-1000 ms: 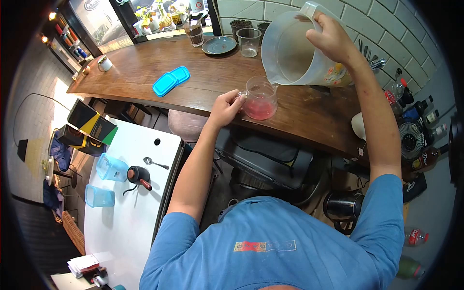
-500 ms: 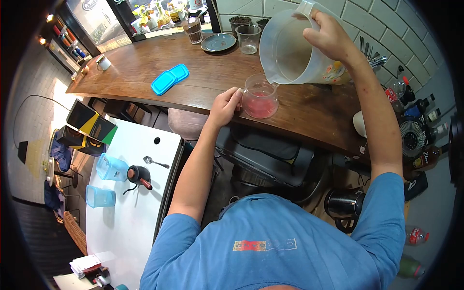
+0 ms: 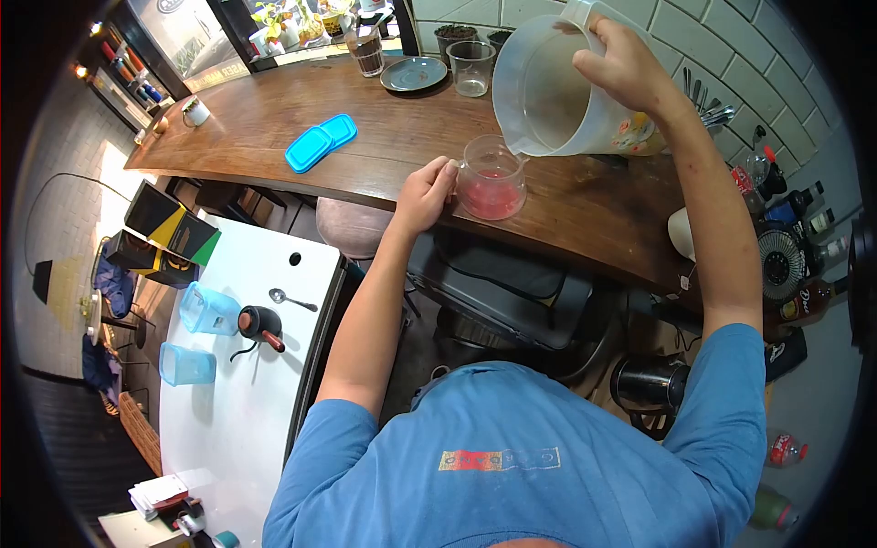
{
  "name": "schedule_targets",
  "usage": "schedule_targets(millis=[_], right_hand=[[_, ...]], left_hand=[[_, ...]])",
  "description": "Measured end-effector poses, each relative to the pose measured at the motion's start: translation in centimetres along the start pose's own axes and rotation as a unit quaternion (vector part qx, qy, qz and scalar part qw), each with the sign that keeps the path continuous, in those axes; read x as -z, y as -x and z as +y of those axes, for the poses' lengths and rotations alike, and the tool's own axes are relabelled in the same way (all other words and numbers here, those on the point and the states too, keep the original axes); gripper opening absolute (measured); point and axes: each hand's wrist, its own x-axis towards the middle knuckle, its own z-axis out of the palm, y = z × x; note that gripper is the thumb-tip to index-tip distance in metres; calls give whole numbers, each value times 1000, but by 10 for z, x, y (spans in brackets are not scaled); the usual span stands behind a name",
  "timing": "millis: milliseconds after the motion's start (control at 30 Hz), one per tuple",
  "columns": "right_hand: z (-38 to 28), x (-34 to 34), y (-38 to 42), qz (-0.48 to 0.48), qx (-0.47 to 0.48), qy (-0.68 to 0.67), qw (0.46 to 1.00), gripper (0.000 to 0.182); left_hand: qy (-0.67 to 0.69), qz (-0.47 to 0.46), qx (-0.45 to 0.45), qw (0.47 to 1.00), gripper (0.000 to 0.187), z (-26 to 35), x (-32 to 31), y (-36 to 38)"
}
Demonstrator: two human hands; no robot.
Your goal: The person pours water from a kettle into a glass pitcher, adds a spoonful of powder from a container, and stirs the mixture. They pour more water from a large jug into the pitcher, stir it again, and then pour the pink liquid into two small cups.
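Note:
My left hand (image 3: pixel 426 194) is closed on the handle of a clear glass jug (image 3: pixel 492 194) partly filled with pink liquid, at the front edge of the wooden counter. My right hand (image 3: pixel 626 62) grips the handle of a large translucent plastic pitcher (image 3: pixel 543 87) with a flower print on its side. The pitcher is tilted to the left, and its spout is at the right rim of the glass jug. Whether liquid is flowing from the spout I cannot make out.
On the wooden counter (image 3: pixel 247 119) are blue lids (image 3: pixel 320 143), a grey plate (image 3: pixel 413 75) and an empty glass (image 3: pixel 471 68). Forks and spoons (image 3: pixel 708 108) stand behind my right arm. A white table (image 3: pixel 242 438) at left holds blue containers (image 3: pixel 209 310), a black gooseneck kettle (image 3: pixel 259 323) and a spoon (image 3: pixel 292 300).
The whole view has shifted very slightly. Both hands, the tilted pitcher and the glass jug keep the same positions relative to each other.

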Motion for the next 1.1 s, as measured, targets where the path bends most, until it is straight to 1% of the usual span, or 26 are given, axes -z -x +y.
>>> schedule_targets(millis=[267,333,467,633,733,867,933,1100], right_hand=[[3,-3,-2,3,5,3,1000,47],[3,-3,-3,11,33,29,999,47],[1,-3,-3,15,16,46,999,47],[-11,2,-1,-16,23,-5,1000,46],[-9,0,-3,-14,19,21,1000,46],[-17,2,-2,-34,7,3,999,47],[-12,-1,-3,-6,18,31,999,47],[-14,-2,-3,-5,28,20,999,48]], left_hand=[[-13,4,-5,1000,35,-2,1,-1],[-18,6,-5,1000,36,-3,1,-1],[-24,8,-2,1000,37,-3,1,-1],[-39,12,3,999,38,-1,1,-1],[-47,14,4,999,39,-2,1,-1],[-57,17,11,998,40,-1,1,-1],[-62,19,16,998,40,0,1,-1],[-69,24,15,997,40,1,0,-1]])
